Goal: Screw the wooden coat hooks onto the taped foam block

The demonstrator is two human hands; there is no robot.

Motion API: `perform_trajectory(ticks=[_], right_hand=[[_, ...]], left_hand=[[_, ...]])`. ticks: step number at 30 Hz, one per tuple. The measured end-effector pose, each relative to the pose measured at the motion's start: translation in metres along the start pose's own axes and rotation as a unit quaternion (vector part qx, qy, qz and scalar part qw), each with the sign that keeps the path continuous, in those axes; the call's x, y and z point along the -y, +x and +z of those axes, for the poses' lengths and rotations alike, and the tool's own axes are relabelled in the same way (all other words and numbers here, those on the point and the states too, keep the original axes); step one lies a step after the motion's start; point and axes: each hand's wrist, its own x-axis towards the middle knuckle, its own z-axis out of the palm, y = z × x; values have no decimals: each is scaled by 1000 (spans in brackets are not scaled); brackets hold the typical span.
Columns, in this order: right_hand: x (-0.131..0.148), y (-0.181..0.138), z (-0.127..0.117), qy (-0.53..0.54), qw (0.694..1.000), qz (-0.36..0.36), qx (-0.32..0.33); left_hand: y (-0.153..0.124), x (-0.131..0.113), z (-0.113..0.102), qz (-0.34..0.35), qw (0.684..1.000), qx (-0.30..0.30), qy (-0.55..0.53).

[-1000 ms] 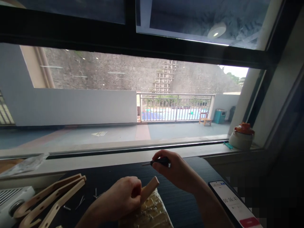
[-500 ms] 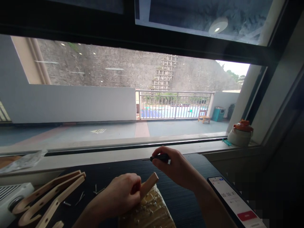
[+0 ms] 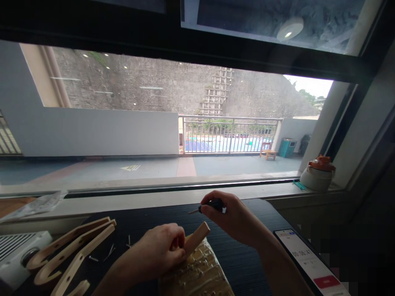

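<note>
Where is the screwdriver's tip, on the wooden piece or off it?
Off: the right hand holds the screwdriver with its tip apart from the wooden piece; dark table shows between them.

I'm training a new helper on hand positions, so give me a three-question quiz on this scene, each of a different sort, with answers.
1. Pick one: the right hand holds a) a cup, b) a dark-handled tool, c) a sponge.
2. What does the left hand grip at the wrapped block?
3. True or false: the tip of the dark-handled tool is touching the wrapped block.

Key: 1. b. 2. A wooden piece, one end jutting out past the hand. 3. False; the tip is clear of it.
</note>
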Motion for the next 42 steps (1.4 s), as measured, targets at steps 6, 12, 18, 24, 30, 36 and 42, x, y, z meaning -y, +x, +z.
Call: perform_trajectory(ticks=[6, 12, 18, 24, 30, 36, 42], right_hand=[[-1, 1, 3, -11, 1000, 19, -18], [-4, 2, 5, -15, 999, 29, 16], [-5, 2, 12, -36, 998, 31, 44], [-6, 2, 16, -40, 997, 33, 55], [-3, 2, 20, -44, 997, 19, 59], [-1, 1, 25, -49, 997, 5, 67], [1, 1, 28, -46, 996, 3, 74]], left_hand=[[-5, 3, -16, 1, 997, 34, -67], [-13, 10, -41, -23, 994, 20, -107], [-17, 13, -45, -38, 995, 18, -96], [-14, 10, -38, -17, 996, 32, -76], [-9, 4, -27, 16, 998, 42, -44], [-7, -1, -23, 21, 999, 45, -15], [-5, -8, -16, 27, 999, 5, 23]])
